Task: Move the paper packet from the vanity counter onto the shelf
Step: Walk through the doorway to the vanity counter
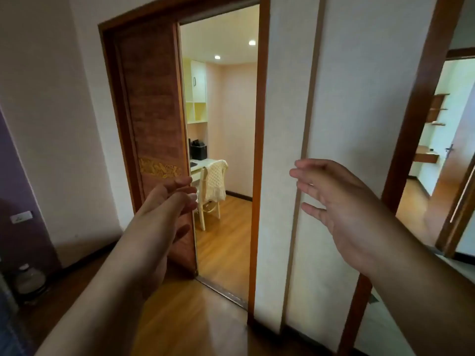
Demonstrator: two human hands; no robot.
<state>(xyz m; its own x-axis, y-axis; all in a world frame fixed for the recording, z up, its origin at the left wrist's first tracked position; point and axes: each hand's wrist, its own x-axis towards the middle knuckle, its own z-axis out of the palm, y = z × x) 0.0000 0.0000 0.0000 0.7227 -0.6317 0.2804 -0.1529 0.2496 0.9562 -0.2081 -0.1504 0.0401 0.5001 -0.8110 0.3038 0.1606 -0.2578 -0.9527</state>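
Observation:
No paper packet, vanity counter or target shelf can be made out in this view. My left hand (pixel 169 201) is stretched forward at the edge of a brown sliding door (pixel 154 119), fingers loosely apart and holding nothing. My right hand (pixel 341 201) is raised in front of a pale wall panel (pixel 359 98), fingers spread, also holding nothing. Both forearms reach in from the bottom of the frame.
The half-open doorway (pixel 226 150) leads into a small room with a white desk (pixel 203 165), a chair draped with a cream cloth (pixel 213 186), and yellow-white wall shelves (pixel 196 98). A second doorway (pixel 437 150) opens at right. A jar (pixel 29 278) stands on the floor at left.

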